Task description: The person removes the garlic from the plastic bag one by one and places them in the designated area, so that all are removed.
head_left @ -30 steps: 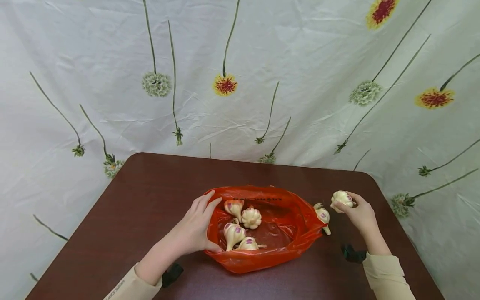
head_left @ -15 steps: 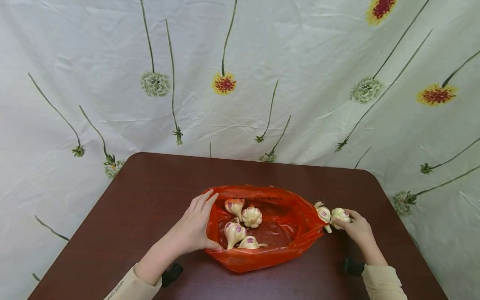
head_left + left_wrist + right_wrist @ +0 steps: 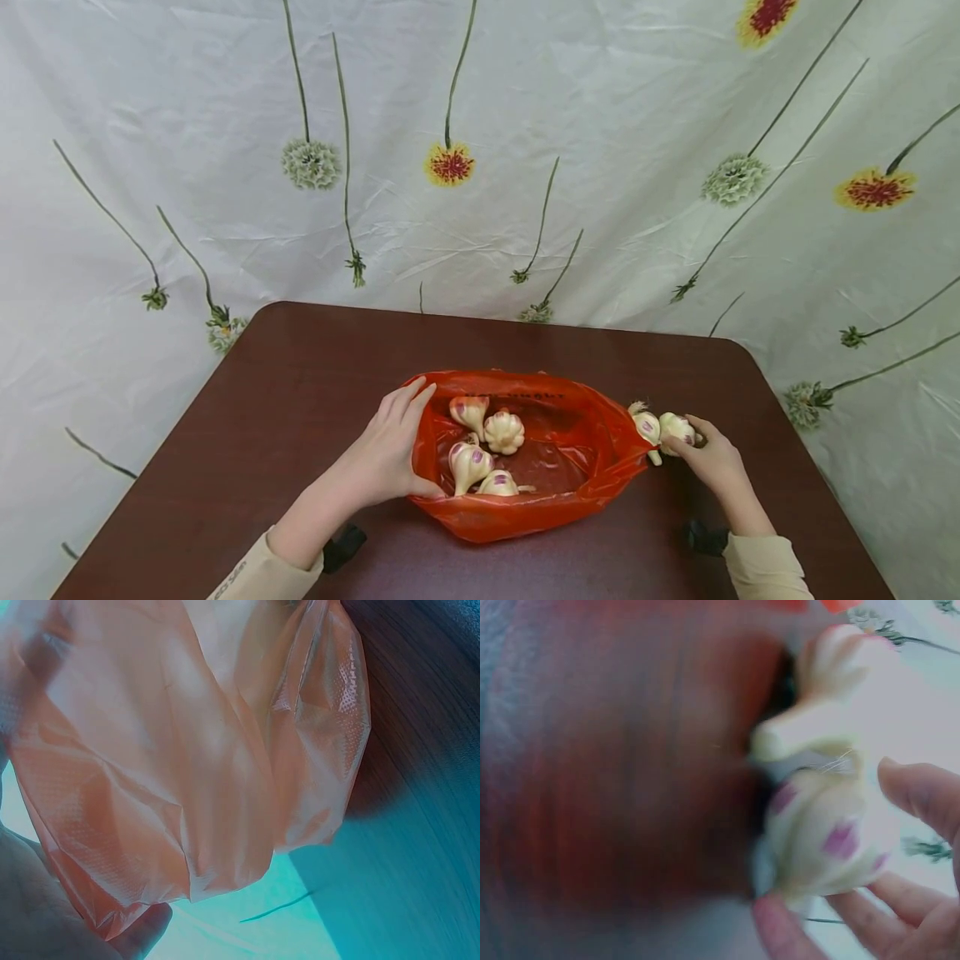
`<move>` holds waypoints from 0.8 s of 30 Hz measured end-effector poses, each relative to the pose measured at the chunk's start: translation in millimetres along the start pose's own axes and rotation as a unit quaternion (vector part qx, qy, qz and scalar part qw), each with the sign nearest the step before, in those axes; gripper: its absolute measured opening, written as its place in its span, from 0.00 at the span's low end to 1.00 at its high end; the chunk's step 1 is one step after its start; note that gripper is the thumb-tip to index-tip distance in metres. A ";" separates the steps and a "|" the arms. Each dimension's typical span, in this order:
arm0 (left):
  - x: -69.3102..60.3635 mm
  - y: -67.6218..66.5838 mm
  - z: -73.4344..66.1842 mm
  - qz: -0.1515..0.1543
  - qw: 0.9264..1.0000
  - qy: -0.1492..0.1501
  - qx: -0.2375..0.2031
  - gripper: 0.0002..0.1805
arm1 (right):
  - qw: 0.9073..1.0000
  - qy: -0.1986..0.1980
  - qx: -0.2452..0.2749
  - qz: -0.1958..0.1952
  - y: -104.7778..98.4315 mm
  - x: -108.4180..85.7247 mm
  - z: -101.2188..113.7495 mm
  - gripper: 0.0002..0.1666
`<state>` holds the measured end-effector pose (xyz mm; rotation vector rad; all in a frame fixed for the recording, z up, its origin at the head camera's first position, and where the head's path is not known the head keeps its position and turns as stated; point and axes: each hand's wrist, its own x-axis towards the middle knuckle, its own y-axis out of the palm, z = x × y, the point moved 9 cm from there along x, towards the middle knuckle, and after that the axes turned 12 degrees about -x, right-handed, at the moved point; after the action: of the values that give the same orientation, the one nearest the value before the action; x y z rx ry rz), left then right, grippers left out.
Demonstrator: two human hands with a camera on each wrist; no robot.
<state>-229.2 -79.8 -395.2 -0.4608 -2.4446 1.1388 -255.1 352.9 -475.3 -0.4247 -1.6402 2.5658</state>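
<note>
A red plastic bag (image 3: 517,517) lies with its mouth open on the brown table, several garlic bulbs (image 3: 467,467) inside its left part. My left hand (image 3: 386,454) holds the bag's left edge, thumb at the near rim and fingertips at the far rim. In the left wrist view the bag's creased wall (image 3: 187,765) hides most of that hand. My right hand (image 3: 716,458) is around a garlic bulb (image 3: 675,432) on the table, with the thumb (image 3: 919,787) lifted clear of it and fingers beside it. That bulb sits against another garlic bulb (image 3: 647,427) at the bag's right end.
The table's (image 3: 330,350) far edge meets a pale curtain (image 3: 622,108) printed with dandelions and red-yellow flowers. Dark wrist devices (image 3: 343,548) sit under both wrists. The right wrist view is blurred.
My right hand has come down and set its garlic bulb beside the other one right of the bag, then loosened its fingers. The left hand and bag have hardly moved.
</note>
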 end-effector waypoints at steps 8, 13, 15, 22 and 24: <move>0.1 0.2 1.0 0.006 1.000 -0.004 0.000 0.68 | 0.999 -0.013 -0.043 -0.006 -38.8 -17.0 29.7 0.46; 0.5 0.8 1.7 0.009 1.000 -0.007 -0.003 0.68 | 0.997 -0.052 -0.032 -0.039 -66.3 -31.2 73.6 0.45; 0.4 0.7 1.9 0.008 1.000 -0.007 -0.003 0.68 | 0.996 -0.075 -0.017 -0.051 -74.7 -38.5 96.7 0.42; -0.6 1.3 2.4 0.010 1.000 -0.013 -0.010 0.68 | 0.981 -0.175 0.033 -0.080 -85.9 -65.0 180.8 0.29; -0.8 1.7 2.5 0.011 1.000 -0.014 -0.011 0.68 | 0.976 -0.203 0.046 -0.070 -81.4 -70.0 202.4 0.25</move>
<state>-229.5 -80.7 -398.2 -0.4815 -2.4842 1.1365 -249.1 195.6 -308.8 0.2331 -1.5758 2.7336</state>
